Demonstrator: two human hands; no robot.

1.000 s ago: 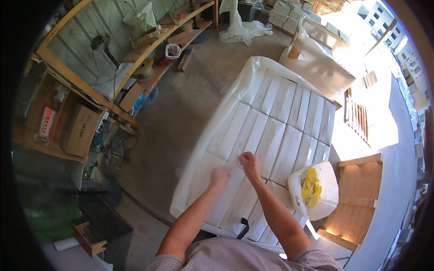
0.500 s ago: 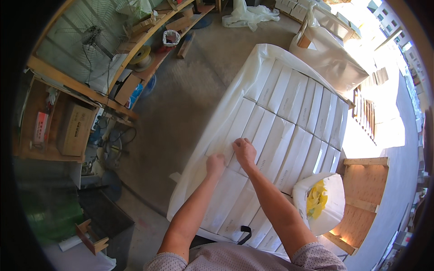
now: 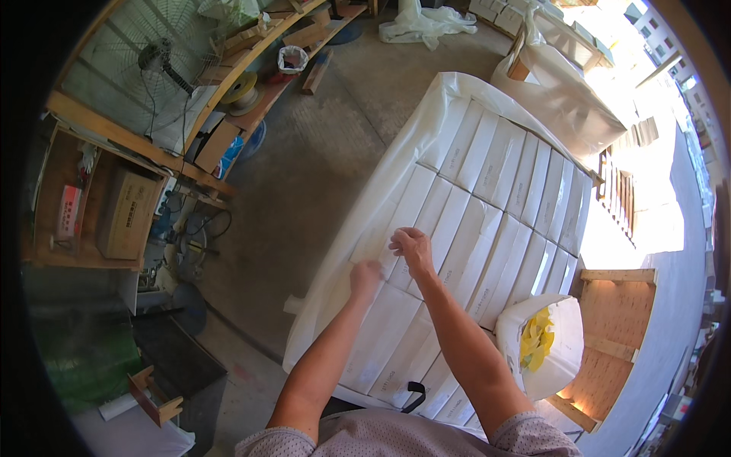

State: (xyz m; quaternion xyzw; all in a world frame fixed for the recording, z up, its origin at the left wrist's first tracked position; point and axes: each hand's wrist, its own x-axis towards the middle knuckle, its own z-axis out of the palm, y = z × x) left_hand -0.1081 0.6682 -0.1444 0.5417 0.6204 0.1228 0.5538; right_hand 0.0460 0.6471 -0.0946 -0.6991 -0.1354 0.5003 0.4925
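Long white cartons (image 3: 440,274) stand packed in rows in front of me, with translucent plastic film (image 3: 434,107) around the stack's far and left sides. Over the left part of the rows, my left hand (image 3: 366,280) is curled closed and slightly blurred, near the film. What it holds, if anything, cannot be made out. A little farther and to the right, my right hand (image 3: 412,251) is bent at the wrist above the cartons. Its fingertips are pinched together towards the left hand; anything between them is too small to name.
A white plastic container (image 3: 512,327) with yellow strips (image 3: 537,340) inside sits at the stack's right near corner. Beyond it leans a wooden pallet (image 3: 615,327). Wooden shelving (image 3: 114,145) with a fan (image 3: 156,57) lines the left. Another film-wrapped stack (image 3: 563,95) stands far right.
My right hand has lifted slightly, its pinched fingers now stretching farther left. The left hand stays nearly in place, still blurred. The whole view has shifted a little.
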